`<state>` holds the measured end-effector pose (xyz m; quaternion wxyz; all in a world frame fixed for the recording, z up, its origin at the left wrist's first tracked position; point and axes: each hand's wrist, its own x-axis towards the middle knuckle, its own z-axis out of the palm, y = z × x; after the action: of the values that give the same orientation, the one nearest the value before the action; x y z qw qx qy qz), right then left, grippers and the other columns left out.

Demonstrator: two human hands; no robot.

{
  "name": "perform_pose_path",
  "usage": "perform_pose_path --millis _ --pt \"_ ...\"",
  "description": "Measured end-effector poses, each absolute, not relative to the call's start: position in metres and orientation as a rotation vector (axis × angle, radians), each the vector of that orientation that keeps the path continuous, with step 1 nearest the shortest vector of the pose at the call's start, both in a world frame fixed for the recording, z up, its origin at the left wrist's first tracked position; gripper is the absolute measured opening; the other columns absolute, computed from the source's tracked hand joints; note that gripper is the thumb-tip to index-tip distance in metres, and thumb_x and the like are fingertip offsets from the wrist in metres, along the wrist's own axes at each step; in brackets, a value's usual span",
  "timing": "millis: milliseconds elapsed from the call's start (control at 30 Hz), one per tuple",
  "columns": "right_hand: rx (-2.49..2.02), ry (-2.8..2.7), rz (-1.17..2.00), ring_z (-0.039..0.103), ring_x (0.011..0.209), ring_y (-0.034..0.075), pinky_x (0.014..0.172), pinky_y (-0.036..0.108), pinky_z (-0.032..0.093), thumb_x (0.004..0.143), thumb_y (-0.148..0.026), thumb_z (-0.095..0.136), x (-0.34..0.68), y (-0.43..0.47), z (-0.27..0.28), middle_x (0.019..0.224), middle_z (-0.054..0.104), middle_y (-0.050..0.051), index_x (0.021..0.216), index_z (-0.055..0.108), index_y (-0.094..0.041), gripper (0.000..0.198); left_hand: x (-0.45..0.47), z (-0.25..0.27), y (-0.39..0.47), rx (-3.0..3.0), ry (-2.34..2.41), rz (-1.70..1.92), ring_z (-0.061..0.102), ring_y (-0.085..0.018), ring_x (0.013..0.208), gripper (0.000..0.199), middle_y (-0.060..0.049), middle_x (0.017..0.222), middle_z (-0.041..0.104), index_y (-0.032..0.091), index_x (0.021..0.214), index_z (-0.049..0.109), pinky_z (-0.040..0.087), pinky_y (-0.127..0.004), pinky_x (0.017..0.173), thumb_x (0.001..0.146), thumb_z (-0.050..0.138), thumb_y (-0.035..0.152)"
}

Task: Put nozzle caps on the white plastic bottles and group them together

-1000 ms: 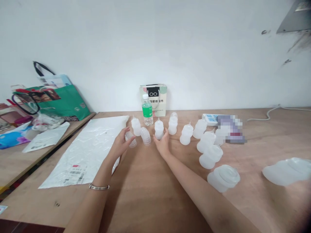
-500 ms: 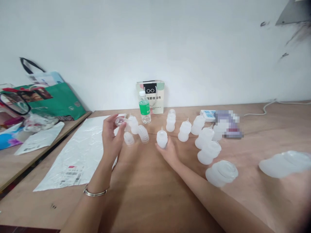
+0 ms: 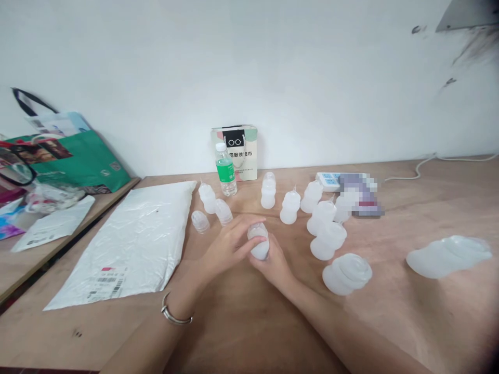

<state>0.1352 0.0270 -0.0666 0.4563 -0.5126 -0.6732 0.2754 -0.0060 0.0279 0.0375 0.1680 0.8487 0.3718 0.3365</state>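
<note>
My right hand (image 3: 277, 267) is wrapped round the lower part of a small frosted white squeeze bottle (image 3: 260, 251), which stands upright just over the table. Reaching in from the left, my left hand (image 3: 228, 244) grips a clear domed cap (image 3: 256, 229) between thumb and fingers, over the bottle's top. The nozzle is hidden under cap and fingers, and how firmly the cap sits I cannot tell. Left of my hands, loose clear caps (image 3: 200, 222) and a stack of caps (image 3: 223, 212) stand near another nozzle-topped bottle (image 3: 207, 198).
Several similar bottles (image 3: 290, 206) line the right side, and a larger one lies tilted (image 3: 448, 257) far right. Behind stand a green-labelled water bottle (image 3: 226, 171) and a paper bag (image 3: 247, 156). A white plastic mailer (image 3: 132, 234) covers the left; a power strip (image 3: 329, 181) sits behind.
My left hand has carried the clear cap rightward from beside the loose caps onto the top of the bottle in my right hand. The right hand keeps its hold; the view has shifted slightly.
</note>
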Motion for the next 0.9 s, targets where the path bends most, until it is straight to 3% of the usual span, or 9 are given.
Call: perform_pose_path --millis 133,200,333,567,667,900 --pt "-1.269 -1.689 0.704 0.054 0.085 0.026 0.07 0.041 0.047 0.069 -0.027 0.065 0.136 0.026 -0.064 0.09 0.057 0.007 0.099 0.051 -0.019 0.034 0.0 0.032 0.025 2.364 1.026 1.076 0.055 -0.021 0.111 0.03 -0.007 0.118 0.06 0.022 0.115 0.05 0.043 -0.038 0.096 0.087 0.051 0.035" --pt "-1.251 -1.696 0.72 0.054 0.086 0.026 0.071 0.04 0.047 0.069 -0.026 0.065 0.137 0.025 -0.064 0.093 0.057 0.007 0.103 0.051 -0.02 0.037 0.009 0.035 0.026 2.258 1.076 1.135 0.059 -0.02 0.1 0.024 -0.007 0.106 0.064 0.02 0.1 0.056 0.047 -0.037 0.088 0.09 0.042 0.037" --pt "-1.215 -1.676 0.708 0.055 0.091 0.026 0.075 0.04 0.047 0.069 -0.025 0.064 0.137 0.026 -0.069 0.098 0.057 0.008 0.105 0.051 -0.02 0.038 0.027 0.051 0.037 2.027 1.246 0.95 0.062 -0.017 0.075 0.036 -0.003 0.08 0.066 0.019 0.079 0.06 0.05 -0.032 0.071 0.093 0.033 0.039" --pt "-1.149 -1.661 0.678 0.055 0.102 0.028 0.082 0.042 0.048 0.067 -0.022 0.067 0.136 0.031 -0.079 0.109 0.058 0.011 0.118 0.047 -0.02 0.055 0.033 0.065 0.049 1.964 1.203 0.583 0.061 -0.019 0.091 0.035 -0.004 0.093 0.067 0.019 0.084 0.062 0.047 -0.033 0.085 0.091 0.029 0.029" --pt "-1.117 -1.647 0.693 0.054 0.107 0.028 0.087 0.043 0.047 0.066 -0.019 0.066 0.136 0.032 -0.078 0.116 0.056 0.011 0.126 0.042 -0.021 0.065 0.031 0.06 0.05 2.014 1.19 0.573 0.06 -0.019 0.088 0.036 -0.002 0.089 0.067 0.021 0.082 0.062 0.047 -0.033 0.086 0.091 0.029 0.03" --pt "-1.117 -1.639 0.72 0.053 0.109 0.028 0.089 0.044 0.046 0.067 -0.018 0.064 0.135 0.029 -0.073 0.118 0.055 0.011 0.125 0.042 -0.02 0.063 0.032 0.053 0.046 1.983 1.211 0.687 0.06 -0.018 0.086 0.034 -0.002 0.087 0.065 0.02 0.083 0.057 0.047 -0.033 0.084 0.093 0.028 0.032"
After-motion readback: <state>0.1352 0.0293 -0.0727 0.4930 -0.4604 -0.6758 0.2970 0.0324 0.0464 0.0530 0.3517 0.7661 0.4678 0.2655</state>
